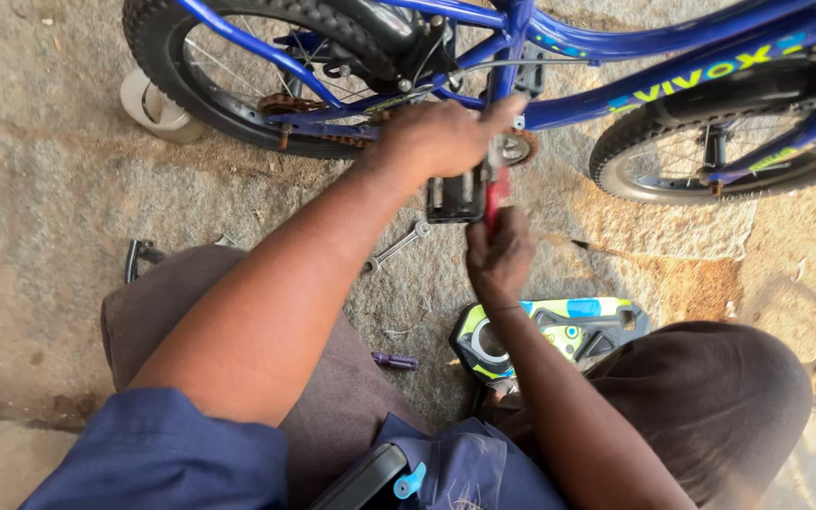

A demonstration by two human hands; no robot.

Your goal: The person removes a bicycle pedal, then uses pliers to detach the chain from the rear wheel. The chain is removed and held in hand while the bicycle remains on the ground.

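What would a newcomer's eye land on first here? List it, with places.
First the blue bicycle across the top of the view. At its crank, the left hand grips near the black pedal while the right hand holds a red-handled tool just below. A silver spanner lies on the ground.

Short dark-blue shirt sleeves, grey-brown trousers, bare forearms and hands point(446, 142).

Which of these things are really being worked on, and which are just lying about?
In hand:
left hand on the blue bicycle by the black pedal
right hand gripping a red-handled tool

Lying about:
spanner
chain guard
small purple piece
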